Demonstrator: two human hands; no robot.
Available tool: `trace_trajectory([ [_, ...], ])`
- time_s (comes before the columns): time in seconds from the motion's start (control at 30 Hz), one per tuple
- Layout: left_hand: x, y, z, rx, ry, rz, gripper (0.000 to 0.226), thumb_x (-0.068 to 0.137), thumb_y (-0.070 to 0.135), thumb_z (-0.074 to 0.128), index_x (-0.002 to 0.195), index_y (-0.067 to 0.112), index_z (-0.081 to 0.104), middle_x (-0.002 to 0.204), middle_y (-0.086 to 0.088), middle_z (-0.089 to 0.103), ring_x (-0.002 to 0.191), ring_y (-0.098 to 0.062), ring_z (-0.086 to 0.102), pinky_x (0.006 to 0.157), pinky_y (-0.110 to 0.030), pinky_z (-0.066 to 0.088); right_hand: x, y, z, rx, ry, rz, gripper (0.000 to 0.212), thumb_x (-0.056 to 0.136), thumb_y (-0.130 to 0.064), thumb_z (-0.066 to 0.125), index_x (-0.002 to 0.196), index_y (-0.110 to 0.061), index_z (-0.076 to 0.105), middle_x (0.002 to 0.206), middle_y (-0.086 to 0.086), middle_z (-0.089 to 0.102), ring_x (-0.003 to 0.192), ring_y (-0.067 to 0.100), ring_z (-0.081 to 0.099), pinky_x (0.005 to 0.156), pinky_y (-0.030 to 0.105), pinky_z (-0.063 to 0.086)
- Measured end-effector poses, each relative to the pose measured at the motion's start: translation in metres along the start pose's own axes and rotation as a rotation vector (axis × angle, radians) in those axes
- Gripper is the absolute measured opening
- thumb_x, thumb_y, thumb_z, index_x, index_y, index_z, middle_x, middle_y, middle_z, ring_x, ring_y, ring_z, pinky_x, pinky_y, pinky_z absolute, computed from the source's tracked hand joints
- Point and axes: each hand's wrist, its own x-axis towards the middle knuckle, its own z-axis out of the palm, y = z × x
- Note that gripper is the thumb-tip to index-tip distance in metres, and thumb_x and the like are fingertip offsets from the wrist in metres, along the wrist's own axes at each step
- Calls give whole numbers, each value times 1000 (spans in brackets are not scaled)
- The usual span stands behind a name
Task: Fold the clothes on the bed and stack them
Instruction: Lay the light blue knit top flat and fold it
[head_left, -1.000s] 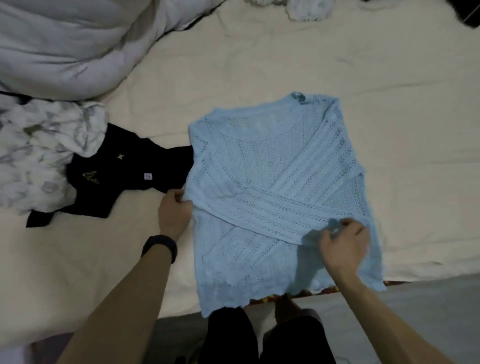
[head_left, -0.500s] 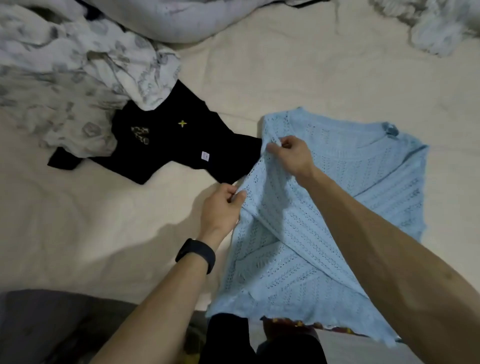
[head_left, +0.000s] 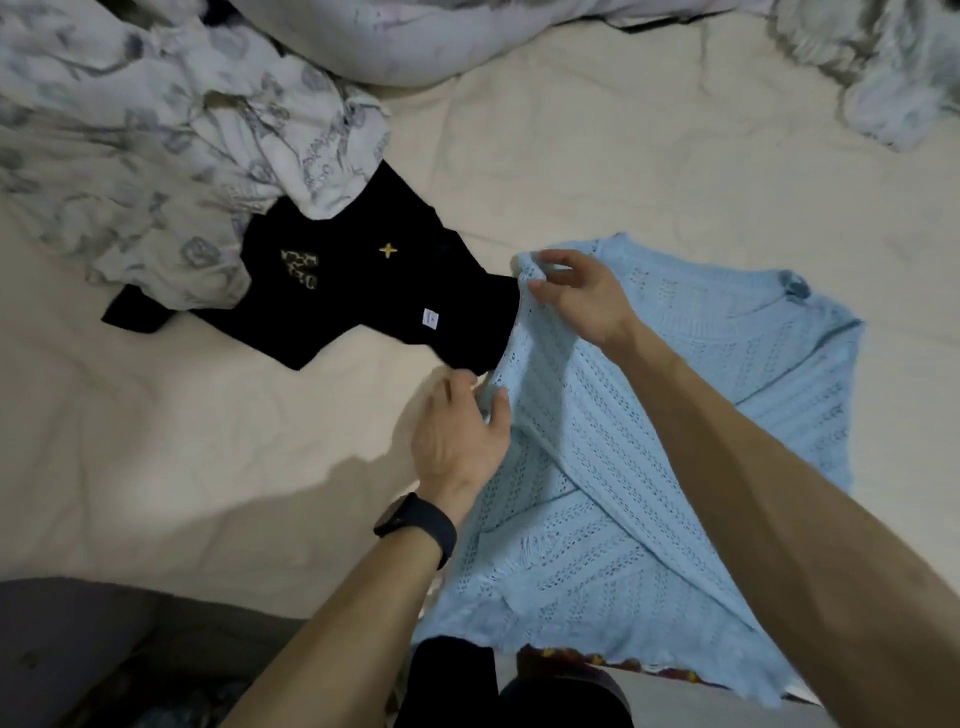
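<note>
Sweater, pale blue knit, lies on the bed under both arms; right hand pinches its shoulder corner, left hand pinches its side edge. Black shirt lies just beyond the left hand.

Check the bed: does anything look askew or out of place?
Nothing damaged. The sweater lies skewed, its hem hanging off the bed edge, and the black shirt sits unfolded, partly under the patterned cloth.
</note>
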Motion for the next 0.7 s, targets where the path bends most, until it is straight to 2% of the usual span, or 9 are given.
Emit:
trace_trajectory([
  [0.1,4,19,3,282,256,316,33,90,35,63,112,11,60,108,-11,57,95,-34,54,74,-44,43,-46,38,-11,-87,315,-46,34,99,-32,61,132,-24,60,128,-8,64,110,8,60,97,27,47],
  [0.17,16,35,9,402,330,522,29,89,35,60,105,11,60,108,-11,57,92,-32,53,74,-42,39,-91,80,-18,-80,482,2,34,101,-35,56,132,-23,59,130,-5,63,117,11,55,96,29,44],
  [0.27,43,52,24,570,117,692,50,97,48,45,130,13,58,138,-14,52,126,-32,48,100,-46,38,-155,150,-24,-212,602,55,41,100,-45,50,133,-21,59,138,1,58,130,23,47,103,34,37],
  [0.33,63,46,32,752,-72,650,71,99,62,28,156,19,32,164,-15,22,153,-30,16,121,-54,15,-184,193,-26,-406,581,63,50,100,-47,47,139,-19,58,150,6,51,142,30,40,116,47,33],
  [0.43,81,33,38,910,-100,623,82,93,74,5,162,29,0,169,-9,-9,155,-26,-12,121,-58,-6,-213,249,-28,-672,390,197,64,99,-67,27,159,-43,24,171,2,7,157,26,1,123,57,7],
  [0.47,83,31,39,928,-78,625,83,93,74,3,162,29,0,169,-9,-9,155,-27,-13,121,-59,-7,-217,262,-29,-705,344,224,68,97,-73,20,159,-48,10,171,-1,-8,157,24,-11,123,58,-1],
  [0.53,75,32,45,913,-7,665,79,97,70,6,162,26,7,169,-12,-3,155,-29,-8,121,-59,-6,-222,282,-31,-738,325,202,75,93,-79,16,160,-47,1,169,-1,-18,155,27,-20,120,61,-9],
  [0.63,39,29,62,809,60,831,76,99,67,16,162,25,13,169,-11,3,156,-33,3,121,-61,2,-221,290,-33,-784,396,85,82,92,-80,25,162,-38,11,171,7,-9,156,35,-9,119,62,-11],
  [0.7,-4,24,84,764,4,956,76,98,70,20,162,29,13,170,-8,3,155,-35,4,120,-64,6,-224,296,-35,-770,492,52,85,90,-82,30,161,-39,16,171,8,-3,157,35,-5,119,62,-13],
])
